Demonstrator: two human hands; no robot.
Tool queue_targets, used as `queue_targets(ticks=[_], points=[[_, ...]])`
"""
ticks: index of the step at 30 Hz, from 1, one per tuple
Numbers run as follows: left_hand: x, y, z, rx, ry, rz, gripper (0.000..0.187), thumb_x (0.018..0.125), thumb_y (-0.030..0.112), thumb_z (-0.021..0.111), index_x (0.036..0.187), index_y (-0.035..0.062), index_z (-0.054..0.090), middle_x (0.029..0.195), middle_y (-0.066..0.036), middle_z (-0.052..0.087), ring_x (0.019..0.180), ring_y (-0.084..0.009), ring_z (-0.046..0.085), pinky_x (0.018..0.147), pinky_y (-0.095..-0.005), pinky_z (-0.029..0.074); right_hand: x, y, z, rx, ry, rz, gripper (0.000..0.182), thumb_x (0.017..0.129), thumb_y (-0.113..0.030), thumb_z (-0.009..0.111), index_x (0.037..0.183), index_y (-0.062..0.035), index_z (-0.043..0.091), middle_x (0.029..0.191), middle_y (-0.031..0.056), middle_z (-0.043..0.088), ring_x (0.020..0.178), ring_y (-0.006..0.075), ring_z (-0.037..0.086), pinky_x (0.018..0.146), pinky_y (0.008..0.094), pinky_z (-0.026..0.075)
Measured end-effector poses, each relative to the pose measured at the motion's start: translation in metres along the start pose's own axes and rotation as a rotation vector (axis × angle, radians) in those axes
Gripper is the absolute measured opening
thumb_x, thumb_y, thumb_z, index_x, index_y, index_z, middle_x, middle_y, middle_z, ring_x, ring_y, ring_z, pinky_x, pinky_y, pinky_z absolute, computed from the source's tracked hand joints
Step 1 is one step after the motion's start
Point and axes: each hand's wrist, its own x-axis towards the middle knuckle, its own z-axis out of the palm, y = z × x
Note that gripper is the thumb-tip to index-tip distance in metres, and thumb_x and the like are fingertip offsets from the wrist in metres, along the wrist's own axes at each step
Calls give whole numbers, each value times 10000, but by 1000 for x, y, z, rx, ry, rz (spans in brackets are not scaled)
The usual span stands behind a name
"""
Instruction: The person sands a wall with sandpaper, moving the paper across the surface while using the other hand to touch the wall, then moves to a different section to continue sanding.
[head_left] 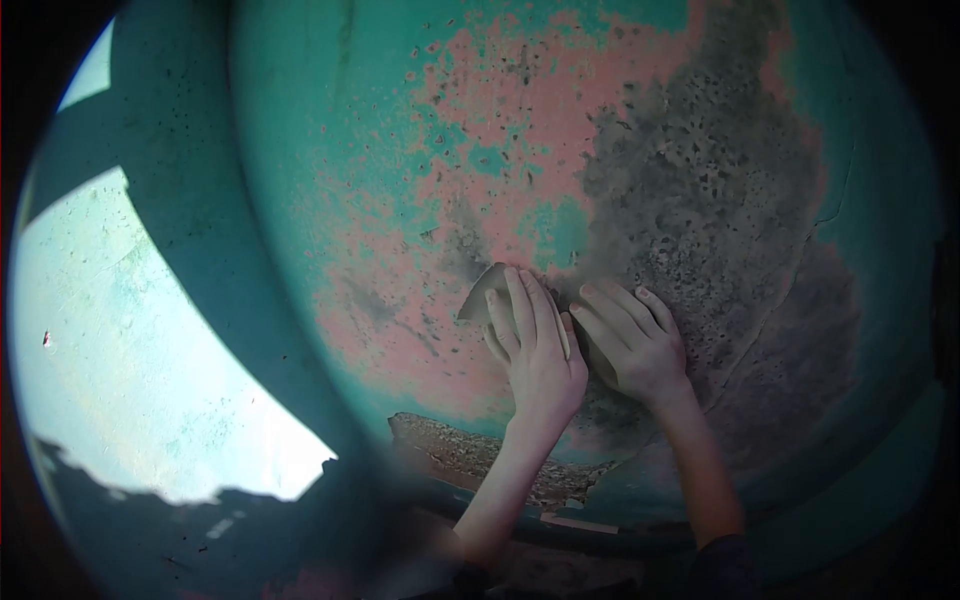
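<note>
Against a wall (480, 170) of peeling green and pink paint with a dark grey patch, both hands press side by side. Under the fingers of my left hand (535, 345) is a thin grey-brown sheet (480, 292), its pointed corner sticking out to the left, held flat to the surface. My right hand (635, 340) lies on the dark patch just to the right, its fingers together and pointing up and left. A dark edge shows beneath that hand, but what it belongs to is hard to make out.
Below the hands, a rough brown broken strip (450, 450) runs along the wall's lower part, with a small pale flat piece (580, 523) beneath it. Bright sunlight falls on a pale surface (140, 360) at the left. A thin crack (770, 320) crosses the right side.
</note>
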Motion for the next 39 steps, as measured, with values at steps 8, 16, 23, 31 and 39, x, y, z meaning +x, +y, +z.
queue_targets(ticks=[8,16,23,31,39], points=[[4,-5,5,-67,8,25,634,1056,222,418,1609,-2,199,1679,-206,168,1530,-498,115,1198,-639,133,0,1,-1,17,5,0,385,887,-197,619,1266,-188,683,1396,-25,612,1336,136,540,1134,389,402],[-4,-5,-1,-54,-110,35,590,1077,181,393,1609,8,205,1676,-221,174,1533,-505,92,1209,-621,108,-1,0,0,24,24,8,376,889,-193,605,1255,-176,687,1396,-16,612,1340,143,539,1131,390,409],[-7,-5,-3,51,-87,48,586,1078,221,393,1610,35,232,1685,-175,184,1535,-487,112,1197,-649,116,-3,1,1,21,26,-3,378,878,-197,619,1248,-182,692,1401,3,608,1346,162,536,1131,405,413],[-15,-15,-4,54,-139,68,584,1076,207,415,1607,37,240,1673,-210,194,1530,-500,117,1194,-634,159,-3,-1,0,28,17,-8,386,867,-198,640,1250,-183,691,1404,11,606,1346,176,537,1134,419,410],[54,-43,-31,-57,50,70,581,1075,198,412,1602,24,240,1664,-225,204,1519,-519,132,1211,-602,165,-3,-2,1,-20,19,-18,395,849,-178,643,1240,-200,693,1405,-6,605,1344,160,535,1148,409,392]])
